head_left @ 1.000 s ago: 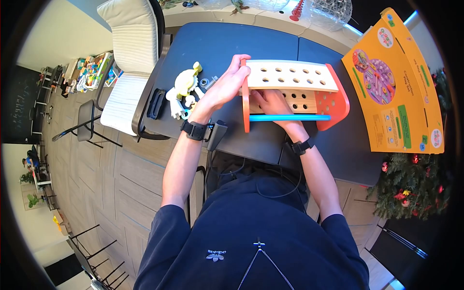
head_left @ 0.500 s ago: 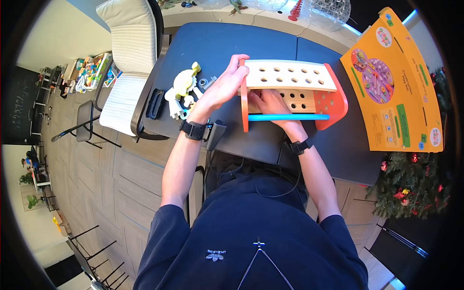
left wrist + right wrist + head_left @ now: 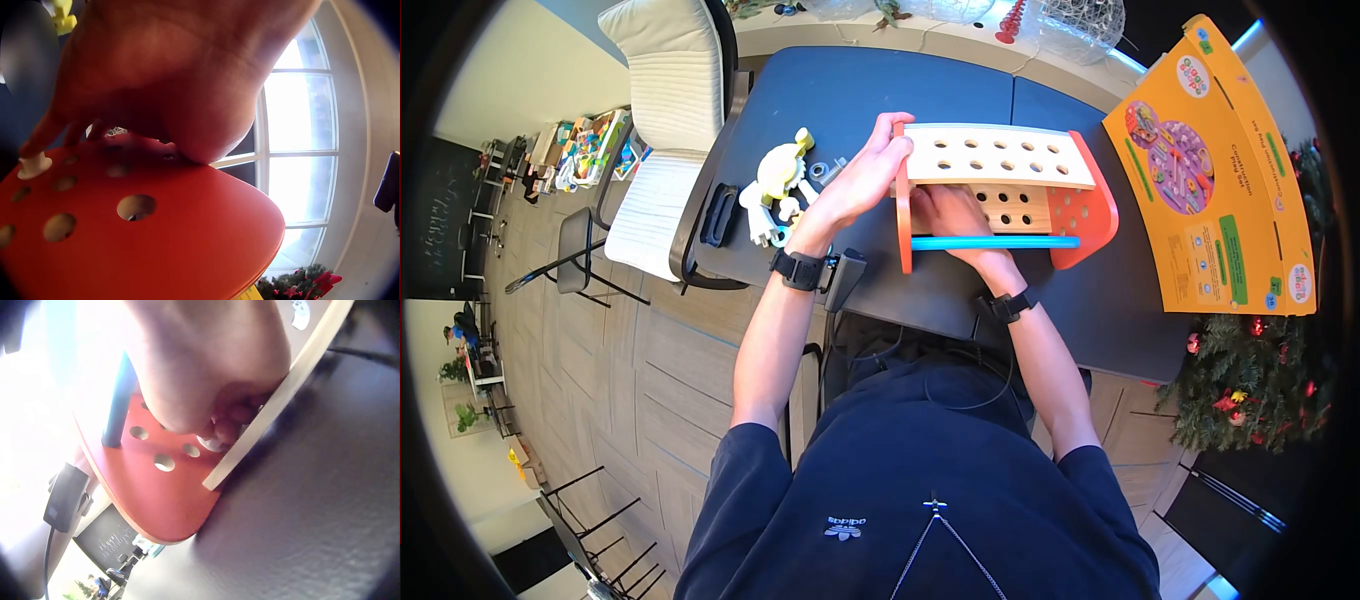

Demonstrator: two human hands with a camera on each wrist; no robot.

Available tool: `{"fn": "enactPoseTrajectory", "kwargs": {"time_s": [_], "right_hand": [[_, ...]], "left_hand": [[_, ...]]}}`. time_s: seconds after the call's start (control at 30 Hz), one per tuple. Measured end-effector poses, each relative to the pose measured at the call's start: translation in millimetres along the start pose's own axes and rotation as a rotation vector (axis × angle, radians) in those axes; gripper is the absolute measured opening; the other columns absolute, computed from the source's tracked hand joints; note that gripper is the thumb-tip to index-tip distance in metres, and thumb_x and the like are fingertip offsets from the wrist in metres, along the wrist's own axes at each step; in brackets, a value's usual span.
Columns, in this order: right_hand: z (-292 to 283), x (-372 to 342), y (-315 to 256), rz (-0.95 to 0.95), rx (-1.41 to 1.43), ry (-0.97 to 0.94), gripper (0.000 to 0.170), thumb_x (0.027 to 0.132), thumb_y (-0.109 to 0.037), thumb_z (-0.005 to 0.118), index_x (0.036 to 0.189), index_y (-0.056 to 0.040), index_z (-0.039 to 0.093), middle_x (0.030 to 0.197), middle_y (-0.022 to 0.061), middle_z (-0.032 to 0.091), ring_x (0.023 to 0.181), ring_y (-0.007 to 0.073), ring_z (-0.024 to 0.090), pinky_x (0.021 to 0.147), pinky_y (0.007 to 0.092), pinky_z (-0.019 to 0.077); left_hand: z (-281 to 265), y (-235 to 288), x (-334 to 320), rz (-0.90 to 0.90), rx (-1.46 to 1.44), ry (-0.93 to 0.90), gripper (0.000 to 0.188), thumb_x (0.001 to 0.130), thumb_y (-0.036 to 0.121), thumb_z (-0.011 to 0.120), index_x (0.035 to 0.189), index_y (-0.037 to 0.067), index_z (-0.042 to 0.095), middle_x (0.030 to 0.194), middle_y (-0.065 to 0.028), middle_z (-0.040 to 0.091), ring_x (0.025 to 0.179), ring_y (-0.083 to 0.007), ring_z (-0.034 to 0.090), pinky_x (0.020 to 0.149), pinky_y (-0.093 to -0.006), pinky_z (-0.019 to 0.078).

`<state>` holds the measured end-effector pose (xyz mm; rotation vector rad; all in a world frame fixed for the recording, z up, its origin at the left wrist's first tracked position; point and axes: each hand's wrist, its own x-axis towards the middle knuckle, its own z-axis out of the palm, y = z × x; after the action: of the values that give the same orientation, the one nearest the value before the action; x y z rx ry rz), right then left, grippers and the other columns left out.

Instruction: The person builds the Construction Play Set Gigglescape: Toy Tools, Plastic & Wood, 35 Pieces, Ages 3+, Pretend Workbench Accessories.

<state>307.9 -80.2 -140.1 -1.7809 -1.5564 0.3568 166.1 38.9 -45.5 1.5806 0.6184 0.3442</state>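
A toy workbench with red side panels (image 3: 904,235), holed wooden boards (image 3: 1000,150) and a blue rod (image 3: 1000,242) stands on the dark table. My left hand (image 3: 865,175) grips the left panel at its upper edge, thumb over the rim. On the panel's outer face, in the left wrist view, a fingertip touches a white peg head (image 3: 34,167) in a hole. Reaching over the blue rod, my right hand (image 3: 955,212) is inside the workbench. Its curled fingers hold a small white round piece (image 3: 212,445) against the panel's inner face, mostly hidden by the fingers.
White and yellow plastic parts (image 3: 780,180) lie left of the workbench, with grey pieces (image 3: 825,170) and a black case-like object (image 3: 722,215) nearby. A yellow box (image 3: 1200,190) stands at the right, above a decorated tree (image 3: 1250,390). A white chair (image 3: 665,190) adjoins the table's left side.
My right hand has shifted slightly left inside the workbench, its wrist turning a little. My left hand keeps its place on the panel.
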Motion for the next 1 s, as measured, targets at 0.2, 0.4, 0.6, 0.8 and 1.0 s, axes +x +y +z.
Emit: {"fn": "enactPoseTrajectory", "kwargs": {"time_s": [0.2,0.4,0.6,0.8,1.0], "right_hand": [[1.8,0.1,-4.3,0.067,-0.010,-0.031,0.027,0.105,-0.018,0.057,0.116,0.0024,0.070,0.112,0.0268,0.073,0.110,0.0454,0.067,0.101,0.0562,0.0476],[-3.7,-42.5,-15.2,-0.193,-0.220,0.185,0.026,0.105,-0.019,0.060,0.118,0.0013,0.071,0.099,0.0211,0.074,0.107,0.0407,0.071,0.100,0.0523,0.0514],[-134.0,-86.9,-82.3,0.145,0.254,-0.170,0.023,0.107,-0.017,0.059,0.116,-0.0005,0.073,0.098,0.0152,0.074,0.101,0.0323,0.075,0.091,0.0412,0.0577],[-189.6,-88.8,-50.2,0.310,-0.269,0.544,0.037,0.113,-0.025,0.051,0.142,-0.0037,0.061,0.119,0.0203,0.073,0.110,0.0326,0.070,0.098,0.0415,0.0523],[-172.3,-91.0,-47.9,0.503,0.035,0.351,0.047,0.117,-0.032,0.039,0.153,-0.0048,0.050,0.135,0.0257,0.068,0.130,0.0393,0.065,0.105,0.0443,0.0509]], "left_hand": [[-1.5,-4.7,1.1,0.027,0.021,0.004,0.054,0.108,0.034,0.044,0.154,0.006,0.040,0.154,-0.0166,0.048,0.142,-0.0257,0.046,0.120,-0.0399,0.0349],[-6.5,-9.4,10.9,0.042,0.013,0.011,0.054,0.109,0.035,0.048,0.154,0.006,0.042,0.146,-0.0149,0.055,0.137,-0.0250,0.050,0.117,-0.0374,0.0382],[-7.7,-18.8,18.0,0.039,0.038,0.162,0.084,0.106,0.059,0.052,0.162,-0.001,0.033,0.154,-0.0258,0.051,0.143,-0.0342,0.051,0.118,-0.0412,0.0405],[-6.3,1.5,-26.8,-0.050,0.167,0.018,0.103,0.105,0.069,0.046,0.167,-0.008,0.017,0.167,-0.0305,0.036,0.156,-0.0351,0.038,0.124,-0.0400,0.0343],[2.0,5.9,-50.4,0.036,-0.013,-0.061,0.092,0.109,0.051,0.051,0.170,-0.003,0.007,0.170,-0.0256,0.034,0.155,-0.0314,0.038,0.118,-0.0409,0.0440]]}}
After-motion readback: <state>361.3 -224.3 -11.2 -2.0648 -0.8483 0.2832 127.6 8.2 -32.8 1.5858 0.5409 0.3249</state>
